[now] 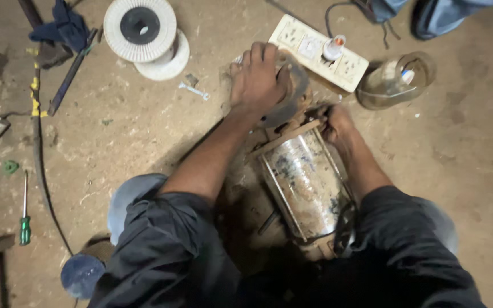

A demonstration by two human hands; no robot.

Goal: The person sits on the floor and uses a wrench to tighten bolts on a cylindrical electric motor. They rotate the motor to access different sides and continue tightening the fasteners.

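Observation:
A rusty electric motor (306, 182) with a dull metal casing lies on the dirt floor between my knees. My left hand (256, 77) grips the round dark end cover (295, 94) at the motor's far end, fingers curled over its rim. My right hand (335, 121) is closed on the right side of the motor's frame just behind that cover. Both forearms reach out from dark sleeves.
A cream power strip (318, 52) with a plug lies just beyond the motor. A clear plastic jar (397, 80) lies to its right. Two white spools (144, 31), a small wrench (194, 90), a green-handled screwdriver (24, 211) and a black cable (40, 165) lie to the left.

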